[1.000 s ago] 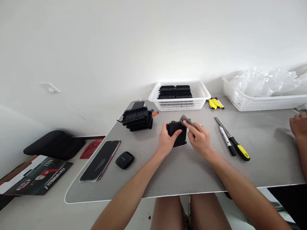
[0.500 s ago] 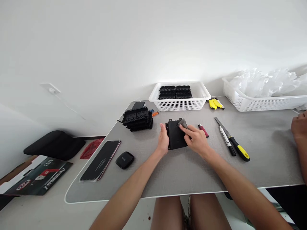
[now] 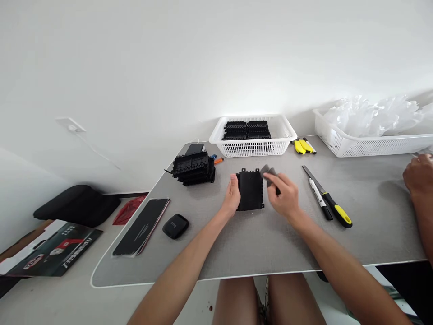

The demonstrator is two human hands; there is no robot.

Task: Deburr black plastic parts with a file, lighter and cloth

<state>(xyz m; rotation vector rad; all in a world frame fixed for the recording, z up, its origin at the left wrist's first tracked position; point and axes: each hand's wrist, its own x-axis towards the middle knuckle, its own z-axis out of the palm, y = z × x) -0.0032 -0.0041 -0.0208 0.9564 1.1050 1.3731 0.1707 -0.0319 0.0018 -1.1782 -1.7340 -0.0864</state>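
A flat black plastic panel with toothed sides and small tabs lies in front of me. My left hand grips its left edge, thumb raised along the side. Just off the panel's upper right corner, my right hand is closed on a grey cloth, which looks crumpled and partly blurred. Left of the panel stands a stack of similar black panels. Behind, a white basket holds several more black parts.
To the right lie a marker and a file with a black-and-yellow handle. Yellow-handled tools sit between the baskets. A second basket holds clear plastic bags. A phone-like slab and black case are left. Another person's hand is far right.
My right hand has lifted the grey cloth off the panel's face and moved right, now covering the dark red lighter. The panel has turned slightly. The other person's hand shifted left.
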